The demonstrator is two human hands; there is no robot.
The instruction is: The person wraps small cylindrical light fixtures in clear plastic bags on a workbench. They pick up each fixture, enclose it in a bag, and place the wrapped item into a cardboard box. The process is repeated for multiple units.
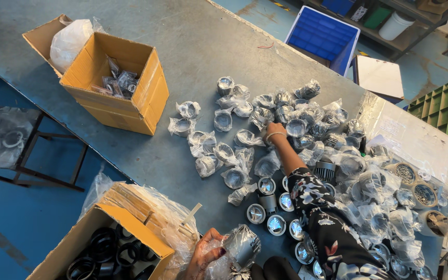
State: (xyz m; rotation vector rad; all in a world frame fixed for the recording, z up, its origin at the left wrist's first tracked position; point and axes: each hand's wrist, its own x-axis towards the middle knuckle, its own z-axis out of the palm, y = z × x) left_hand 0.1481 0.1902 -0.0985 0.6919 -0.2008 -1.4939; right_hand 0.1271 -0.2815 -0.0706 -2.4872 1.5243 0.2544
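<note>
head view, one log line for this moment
left hand: holds bagged part | right hand: on bagged parts pile | table

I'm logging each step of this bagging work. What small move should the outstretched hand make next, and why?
Probably close the right hand on one bagged part in the heap and draw it back. It already rests among them, while the left hand holds a bagged part near the lined box.

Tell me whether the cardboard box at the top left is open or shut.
Open. The cardboard box has its flaps folded out, and small plastic-wrapped parts lie at its bottom. A white bag rests against one flap.
</note>
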